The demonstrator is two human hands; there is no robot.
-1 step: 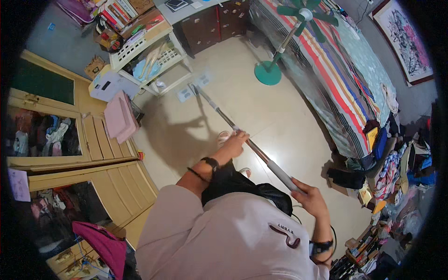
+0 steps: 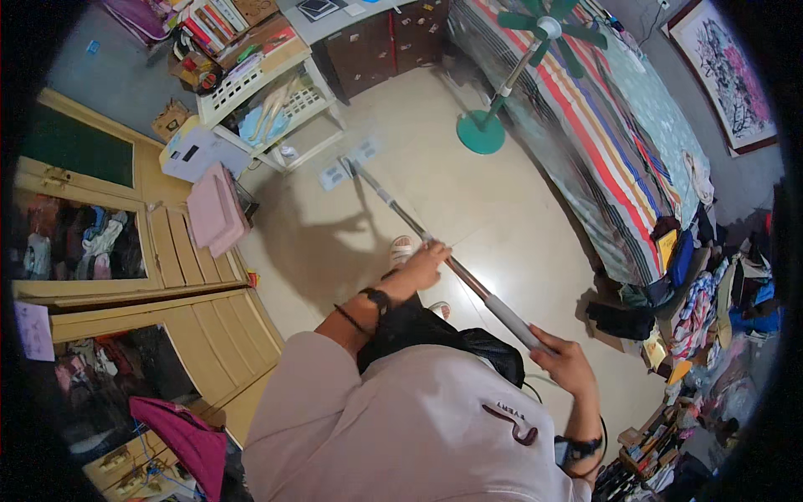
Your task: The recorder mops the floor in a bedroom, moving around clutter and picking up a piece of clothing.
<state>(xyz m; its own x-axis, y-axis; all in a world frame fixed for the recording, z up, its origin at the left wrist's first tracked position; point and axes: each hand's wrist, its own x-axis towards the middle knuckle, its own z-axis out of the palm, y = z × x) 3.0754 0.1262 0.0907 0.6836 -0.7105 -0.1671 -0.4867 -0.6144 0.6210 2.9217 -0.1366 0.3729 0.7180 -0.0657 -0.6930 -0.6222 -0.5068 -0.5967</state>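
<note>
A flat mop with a metal pole (image 2: 403, 214) slants across the middle of the view. Its pale, light-blue flat head (image 2: 336, 176) lies on the floor by the white shelf unit. My left hand (image 2: 425, 266) is closed round the middle of the pole, partly hiding it. Farther up, my right hand (image 2: 562, 361) grips the end of the grey handle sleeve (image 2: 512, 321), thumb along the top. Below the pole, my feet in light sandals (image 2: 402, 248) stand on the tiles.
A green standing fan (image 2: 481, 132) stands beside the bed (image 2: 602, 142) with its striped cover. The shelf unit (image 2: 311, 153) rises right behind the mop head. Wooden cabinets (image 2: 192, 276) and a pink box (image 2: 216, 209) line the left; clothes (image 2: 703, 301) are heaped at right.
Both hands and the pole have shifted slightly to the right and toward me. The mop head has slid a little toward me as well.
</note>
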